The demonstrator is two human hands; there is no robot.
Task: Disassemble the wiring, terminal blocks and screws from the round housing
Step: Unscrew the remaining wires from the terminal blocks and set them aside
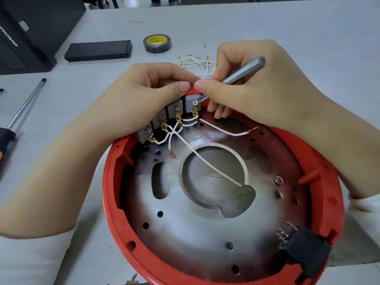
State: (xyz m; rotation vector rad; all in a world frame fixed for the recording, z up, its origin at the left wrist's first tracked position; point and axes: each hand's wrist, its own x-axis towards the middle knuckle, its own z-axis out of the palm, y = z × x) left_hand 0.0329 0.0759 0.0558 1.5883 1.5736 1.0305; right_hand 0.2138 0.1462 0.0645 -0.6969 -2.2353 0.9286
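Note:
The round red housing (115,202) with its scorched metal plate (195,239) lies in front of me. Several grey terminal blocks (174,110) sit in a row along its far rim, with white wires (207,163) and brass lugs hanging from them into the housing. My left hand (141,97) grips the far rim over the blocks, thumb on the red edge. My right hand (253,85) holds a grey metal tool (242,73) whose tip reaches the rightmost block (191,102). A black connector (306,251) sits at the housing's near right.
A pile of loose white wires (195,61) lies behind my hands. Farther back are a roll of black tape (157,43) and a flat black case (98,50). A screwdriver (22,108) lies at the left. A black cabinet (30,27) stands at the far left.

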